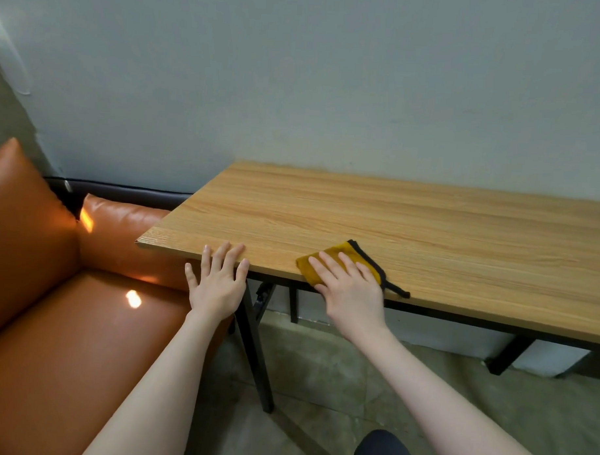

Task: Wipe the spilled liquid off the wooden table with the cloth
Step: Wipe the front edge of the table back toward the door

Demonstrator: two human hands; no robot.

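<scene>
A wooden table (411, 224) with black legs stands against the wall. A mustard-yellow cloth (335, 254) with a black edge and loop lies folded at the table's near edge. My right hand (349, 290) lies flat on the cloth, fingers spread, pressing it to the wood; the palm hangs over the edge. My left hand (218, 282) is open, fingers apart, its fingertips resting on the table's near edge close to the left corner. No liquid is visible on the wood.
An orange leather sofa (67, 321) stands right beside the table's left end. A grey-green wall (330, 92) runs directly behind the table. Black table legs (253, 345) stand on a tiled floor (337, 381) below. A dark knee (382, 451) shows at the bottom.
</scene>
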